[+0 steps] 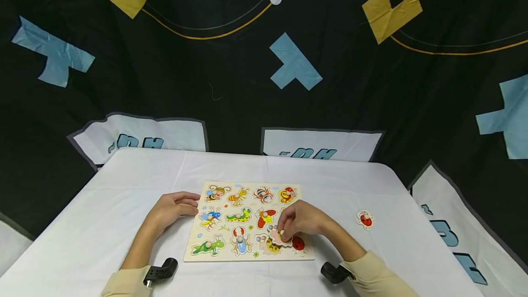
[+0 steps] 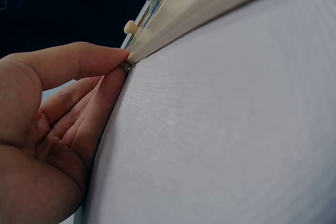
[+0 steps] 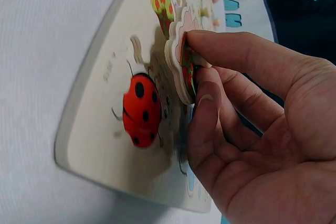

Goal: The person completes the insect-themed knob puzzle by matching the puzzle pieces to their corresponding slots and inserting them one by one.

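A wooden peg puzzle board with insect pictures lies on the white table. At its left edge is my left hand; in the left wrist view the thumb and fingertips pinch the board's edge. My right hand pinches a pink and green snail puzzle piece between thumb and fingers, tilted just above the lower right of the board. The printed snail slot shows partly beneath it. To its right, the red ladybug slot holds no piece. Fingers partly hide the snail piece's knob.
A loose ladybug piece lies on the table right of the board. Several knobbed pieces, such as the caterpillar and the stag beetle, sit in their slots. A black cloth hangs behind the table.
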`<action>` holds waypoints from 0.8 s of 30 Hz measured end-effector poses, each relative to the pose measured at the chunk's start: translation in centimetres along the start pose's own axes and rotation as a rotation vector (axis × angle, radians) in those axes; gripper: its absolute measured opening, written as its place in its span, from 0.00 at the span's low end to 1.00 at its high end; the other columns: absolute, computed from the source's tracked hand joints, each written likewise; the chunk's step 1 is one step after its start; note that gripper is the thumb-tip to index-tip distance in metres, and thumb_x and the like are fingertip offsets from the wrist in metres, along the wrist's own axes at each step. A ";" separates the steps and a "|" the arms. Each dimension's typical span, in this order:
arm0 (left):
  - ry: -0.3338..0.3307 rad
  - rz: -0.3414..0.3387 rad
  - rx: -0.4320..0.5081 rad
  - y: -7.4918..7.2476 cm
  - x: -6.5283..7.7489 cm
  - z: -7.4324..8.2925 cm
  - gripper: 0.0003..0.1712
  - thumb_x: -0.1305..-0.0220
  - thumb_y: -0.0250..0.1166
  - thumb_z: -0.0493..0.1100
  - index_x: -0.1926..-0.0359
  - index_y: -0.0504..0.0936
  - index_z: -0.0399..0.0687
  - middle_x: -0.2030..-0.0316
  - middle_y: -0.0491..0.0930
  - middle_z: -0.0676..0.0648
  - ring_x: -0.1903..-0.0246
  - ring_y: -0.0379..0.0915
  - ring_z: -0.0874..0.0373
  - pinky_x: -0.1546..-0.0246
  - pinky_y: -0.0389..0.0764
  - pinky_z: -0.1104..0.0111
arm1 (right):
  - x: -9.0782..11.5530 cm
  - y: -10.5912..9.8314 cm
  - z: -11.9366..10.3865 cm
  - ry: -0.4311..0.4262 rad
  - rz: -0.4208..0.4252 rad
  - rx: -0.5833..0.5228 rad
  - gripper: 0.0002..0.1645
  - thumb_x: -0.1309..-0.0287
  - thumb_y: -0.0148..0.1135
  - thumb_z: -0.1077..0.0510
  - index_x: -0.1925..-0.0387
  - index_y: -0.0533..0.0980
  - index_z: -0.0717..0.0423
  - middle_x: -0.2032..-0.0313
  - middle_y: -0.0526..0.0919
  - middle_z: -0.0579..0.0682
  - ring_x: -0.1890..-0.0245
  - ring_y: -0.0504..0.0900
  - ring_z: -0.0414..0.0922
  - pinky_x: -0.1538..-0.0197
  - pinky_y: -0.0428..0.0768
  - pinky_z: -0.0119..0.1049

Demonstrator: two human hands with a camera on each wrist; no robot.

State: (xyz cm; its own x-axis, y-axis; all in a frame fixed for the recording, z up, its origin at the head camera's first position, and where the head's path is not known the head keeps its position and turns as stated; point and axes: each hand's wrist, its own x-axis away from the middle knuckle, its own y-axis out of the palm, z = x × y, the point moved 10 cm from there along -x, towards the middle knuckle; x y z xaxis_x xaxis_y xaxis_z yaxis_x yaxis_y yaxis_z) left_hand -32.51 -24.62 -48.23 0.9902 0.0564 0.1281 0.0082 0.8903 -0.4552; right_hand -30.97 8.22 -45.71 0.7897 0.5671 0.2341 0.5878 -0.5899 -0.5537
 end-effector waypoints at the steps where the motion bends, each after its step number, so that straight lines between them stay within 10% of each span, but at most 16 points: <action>1: 0.003 0.003 -0.010 -0.1 0.0 0.0 0.28 0.54 0.74 0.44 0.47 0.81 0.47 0.62 0.85 0.50 0.58 0.78 0.59 0.51 0.69 0.64 | -0.1 0.2 -0.1 -0.005 -0.004 0.004 0.10 0.65 0.76 0.62 0.76 0.83 0.54 0.82 0.80 0.47 0.81 0.73 0.39 0.73 0.69 0.34; 24: 0.005 0.011 -0.037 0.0 0.0 -0.1 0.28 0.54 0.73 0.44 0.48 0.81 0.48 0.63 0.85 0.50 0.57 0.77 0.58 0.48 0.67 0.58 | -0.8 2.7 -1.5 -0.017 -0.053 0.054 0.10 0.65 0.77 0.63 0.77 0.83 0.50 0.82 0.81 0.46 0.81 0.75 0.39 0.74 0.71 0.34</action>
State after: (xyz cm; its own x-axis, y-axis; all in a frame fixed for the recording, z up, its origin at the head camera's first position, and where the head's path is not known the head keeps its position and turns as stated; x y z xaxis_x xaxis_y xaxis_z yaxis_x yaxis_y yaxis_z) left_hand -32.47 -24.68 -48.27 0.9909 0.0638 0.1183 0.0023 0.8721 -0.4893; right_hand -29.75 5.36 -46.16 0.7543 0.6067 0.2509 0.6181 -0.5271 -0.5833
